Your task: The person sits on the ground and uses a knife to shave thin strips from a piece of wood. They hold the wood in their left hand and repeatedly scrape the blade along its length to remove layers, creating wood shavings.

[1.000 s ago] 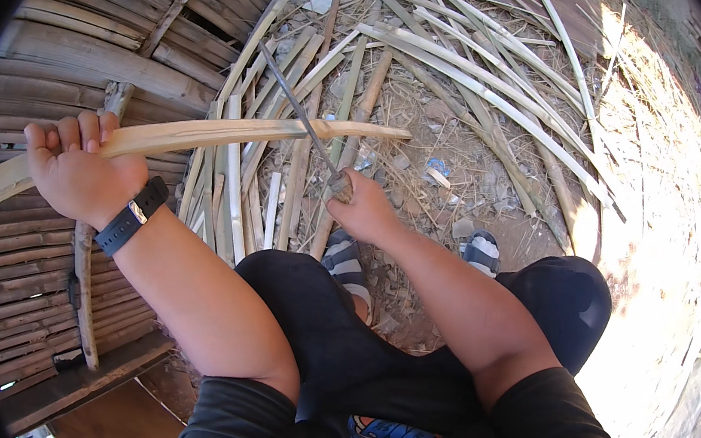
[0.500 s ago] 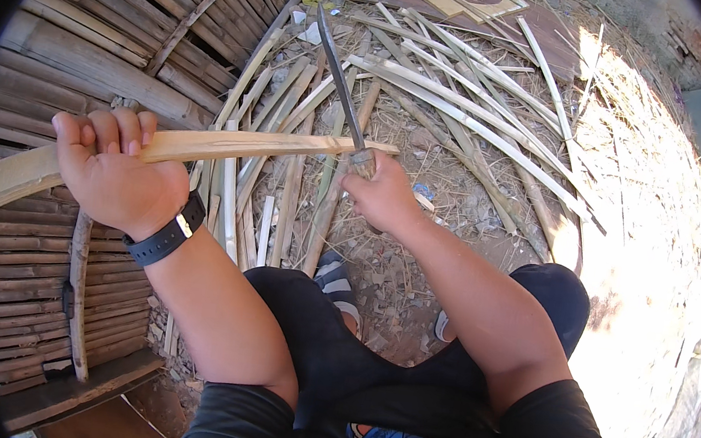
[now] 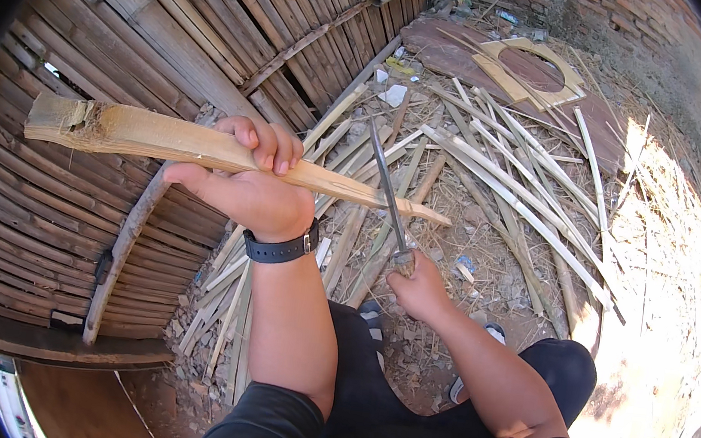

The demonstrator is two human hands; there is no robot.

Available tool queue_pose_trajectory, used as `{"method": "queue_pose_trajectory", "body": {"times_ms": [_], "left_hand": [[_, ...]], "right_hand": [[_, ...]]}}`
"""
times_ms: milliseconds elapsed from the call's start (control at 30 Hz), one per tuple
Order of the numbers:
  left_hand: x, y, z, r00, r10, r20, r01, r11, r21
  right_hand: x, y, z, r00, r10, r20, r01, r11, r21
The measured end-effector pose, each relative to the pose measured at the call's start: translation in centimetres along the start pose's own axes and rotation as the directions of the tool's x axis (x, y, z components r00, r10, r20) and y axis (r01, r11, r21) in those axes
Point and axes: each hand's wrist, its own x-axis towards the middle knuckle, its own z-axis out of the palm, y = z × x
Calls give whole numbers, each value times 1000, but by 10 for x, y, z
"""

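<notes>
My left hand (image 3: 255, 186), with a dark watch band on its wrist, is closed around a pale split bamboo piece (image 3: 144, 133). The piece lies nearly level, its thick knotted end to the left and its thin, pointed end to the right. Wrapped around a short handle, my right hand (image 3: 422, 289) grips a long-bladed knife (image 3: 382, 162). The narrow blade points up and away, crossing the bamboo near its thin end. Whether the edge bites into the bamboo, I cannot tell.
Several split bamboo strips (image 3: 524, 209) litter the straw-covered ground ahead. A slatted bamboo wall (image 3: 49, 211) rises close on the left. Farther back, a board with a round hole (image 3: 512, 86) rests on a brown sheet (image 3: 438, 54), before a brick wall (image 3: 624, 21).
The view has shifted, showing more of the far ground. My left hand has moved right along with the bamboo, whose thick end now shows fully. The knife still crosses the thin end.
</notes>
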Motion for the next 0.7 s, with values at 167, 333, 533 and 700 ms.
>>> {"method": "queue_pose_trajectory", "body": {"times_ms": [167, 333, 533, 700], "left_hand": [[2, -1, -8, 999, -6, -36, 5, 1000, -9], [1, -1, -6, 1000, -6, -1, 6, 999, -40], [7, 1, -13, 996, -35, 87, 41, 997, -67], [8, 2, -17, 981, -87, 174, 109, 986, -123]], "right_hand": [[-12, -25, -8, 993, 64, 97, -64, 998, -4], [5, 15, -10, 988, 140, 58, -139, 990, -27], [7, 14, -12, 989, 114, 96, -114, 993, 3], [4, 16, -9, 985, 105, 140, -114, 992, 61]]}}
